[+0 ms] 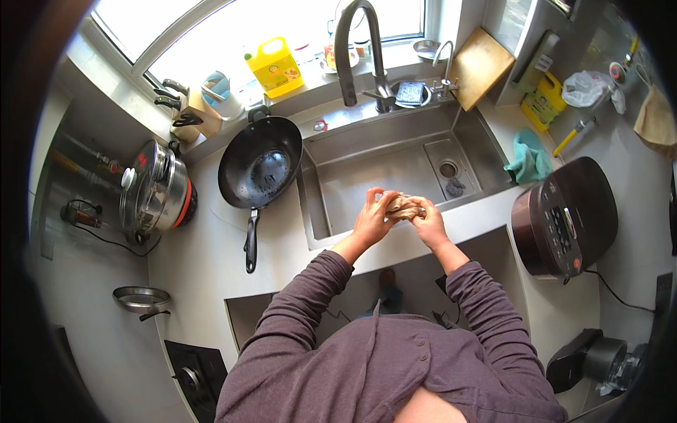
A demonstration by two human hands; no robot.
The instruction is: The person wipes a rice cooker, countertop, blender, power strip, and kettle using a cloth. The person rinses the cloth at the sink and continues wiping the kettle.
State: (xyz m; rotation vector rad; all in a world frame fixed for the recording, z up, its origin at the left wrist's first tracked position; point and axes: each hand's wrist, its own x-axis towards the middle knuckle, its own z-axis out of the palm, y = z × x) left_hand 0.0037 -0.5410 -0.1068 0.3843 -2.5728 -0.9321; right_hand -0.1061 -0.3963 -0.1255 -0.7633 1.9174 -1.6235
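Note:
Between my two hands is a bunched beige-brown cloth point(404, 207), held over the front edge of the stainless steel sink point(365, 180). My left hand point(374, 219) grips its left side, and my right hand point(428, 222) has the fingers curled on its right side. Inside the sink, a grey scouring pad point(455, 186) lies near the drain point(448, 169). A gooseneck faucet point(376, 47) rises behind the basin. Left of the sink, a black wok point(264, 164) sits on the counter with wet-looking spots inside and its handle towards me.
A steel steamer pot point(158, 185) and a knife block point(198, 113) stand at left. Yellow jugs point(275, 69) are on the sill and right corner. At right are a green cloth point(529, 156), a cutting board point(480, 69) and a rice cooker point(566, 219). A cooktop point(195, 375) lies at lower left.

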